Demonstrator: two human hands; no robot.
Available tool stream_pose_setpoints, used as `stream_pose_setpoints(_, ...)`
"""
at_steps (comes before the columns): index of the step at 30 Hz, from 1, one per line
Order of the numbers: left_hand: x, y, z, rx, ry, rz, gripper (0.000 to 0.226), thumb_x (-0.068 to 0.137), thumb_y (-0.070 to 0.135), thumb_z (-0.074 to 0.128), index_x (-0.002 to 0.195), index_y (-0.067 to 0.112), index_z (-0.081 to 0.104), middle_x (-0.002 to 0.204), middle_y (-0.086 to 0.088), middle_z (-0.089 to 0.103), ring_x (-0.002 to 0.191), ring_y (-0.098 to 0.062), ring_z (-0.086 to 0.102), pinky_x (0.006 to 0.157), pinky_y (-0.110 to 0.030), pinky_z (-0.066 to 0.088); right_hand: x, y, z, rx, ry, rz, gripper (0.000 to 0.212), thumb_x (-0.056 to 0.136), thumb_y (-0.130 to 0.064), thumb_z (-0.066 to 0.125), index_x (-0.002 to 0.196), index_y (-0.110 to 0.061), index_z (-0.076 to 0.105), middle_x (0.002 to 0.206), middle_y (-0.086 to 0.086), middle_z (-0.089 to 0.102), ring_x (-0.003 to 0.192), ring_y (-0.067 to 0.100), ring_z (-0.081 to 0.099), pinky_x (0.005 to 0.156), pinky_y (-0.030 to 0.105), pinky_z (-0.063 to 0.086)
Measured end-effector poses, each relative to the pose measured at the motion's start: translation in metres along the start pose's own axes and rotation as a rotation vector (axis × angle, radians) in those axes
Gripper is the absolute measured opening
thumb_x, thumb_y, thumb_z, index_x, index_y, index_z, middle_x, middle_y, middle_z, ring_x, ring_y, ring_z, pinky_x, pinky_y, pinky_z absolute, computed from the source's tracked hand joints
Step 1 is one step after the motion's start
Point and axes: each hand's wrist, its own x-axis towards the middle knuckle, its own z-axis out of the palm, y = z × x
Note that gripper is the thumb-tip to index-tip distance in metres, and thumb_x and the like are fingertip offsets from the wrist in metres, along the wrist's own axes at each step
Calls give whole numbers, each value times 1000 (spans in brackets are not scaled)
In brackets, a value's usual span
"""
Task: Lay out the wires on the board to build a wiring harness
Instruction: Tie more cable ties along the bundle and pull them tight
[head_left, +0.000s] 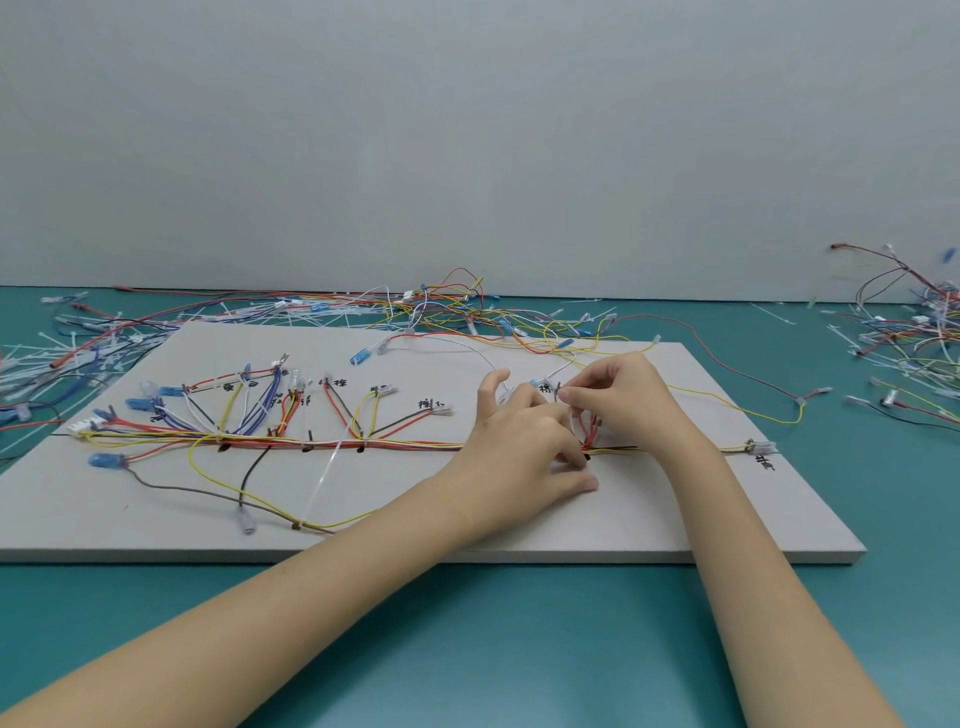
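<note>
A flat grey board (467, 525) lies on the teal table, with handwritten labels and pegs. Along its middle runs a bundle of red, yellow, white and black wires (270, 442), with branches fanning up to blue and clear connectors at the left. My left hand (524, 441) rests on the board right of centre, its fingers curled around the red wires (588, 434) at the trunk. My right hand (618, 397) pinches a thin white wire end beside a peg, just above the left hand. A white cable tie (324, 480) hangs from the bundle.
Loose wires and white cable ties (436, 306) are heaped behind the board. Another tangle of wires (914, 332) lies at the far right. A yellow wire (748, 410) loops off the board's right side. A grey wall stands behind the table.
</note>
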Motion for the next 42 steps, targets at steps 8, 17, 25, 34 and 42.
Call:
stream_pose_setpoints(8,0,9,2,179,62,46,31,90,54,50,96,36,74,104,13,58,122,-16,38,103,-40,-20,-1,0,0,-13,-11,0,10,83,-8,70,74,-3,74,67,10,71,57,12,55,59,24,45)
stream_pose_setpoints(17,0,13,11,210,135,210,19,91,27,56,86,15,69,90,-3,64,85,-24,61,77,-34,43,0,0,-1,3,-22,22,10,82,-9,72,74,-4,74,65,5,69,56,11,56,64,30,50)
stream_pose_setpoints(25,5,7,9,-65,-32,70,20,102,25,40,106,9,52,113,-9,54,104,-27,45,90,-38,37,-3,-1,-9,24,-108,23,13,87,-8,69,81,3,74,60,3,66,46,3,51,47,10,40)
stream_pose_setpoints(34,27,0,5,-986,-194,-349,15,103,11,39,98,2,50,78,-7,64,62,-17,64,56,-24,52,-7,-7,-11,-68,-181,61,13,84,4,56,80,8,68,59,9,60,43,7,52,43,14,39)
stream_pose_setpoints(42,29,-4,8,-1239,-178,-447,17,98,9,52,85,2,60,82,-17,66,70,-23,67,68,-24,57,-5,-4,-16,-94,-158,30,16,87,-10,67,79,2,74,60,7,63,43,-3,48,46,10,38)
